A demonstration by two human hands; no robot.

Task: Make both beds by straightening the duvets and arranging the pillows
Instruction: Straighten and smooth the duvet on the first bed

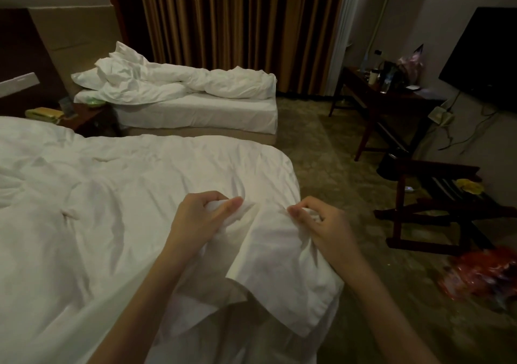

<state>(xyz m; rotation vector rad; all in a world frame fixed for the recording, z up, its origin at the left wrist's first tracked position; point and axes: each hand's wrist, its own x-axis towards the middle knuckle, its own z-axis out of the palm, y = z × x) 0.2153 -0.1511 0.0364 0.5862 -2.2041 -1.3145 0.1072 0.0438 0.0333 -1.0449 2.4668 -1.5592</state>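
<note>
Brown curtains (pixel 237 27) hung closed behind. Dark bench (pixel 391 97) at right carried a cup (pixel 373 77) and what looked like bags. Black television (pixel 484 58) on wall. Folding rack (pixel 442 209) nearby; red plastic bag (pixel 481 274) on carpet (pixel 321 145).

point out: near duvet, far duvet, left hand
near duvet (pixel 117 195): head view, spread middle
far duvet (pixel 223 82): head view, bunched ridge
left hand (pixel 200 216): head view, back of hand, gripping near duvet
</note>
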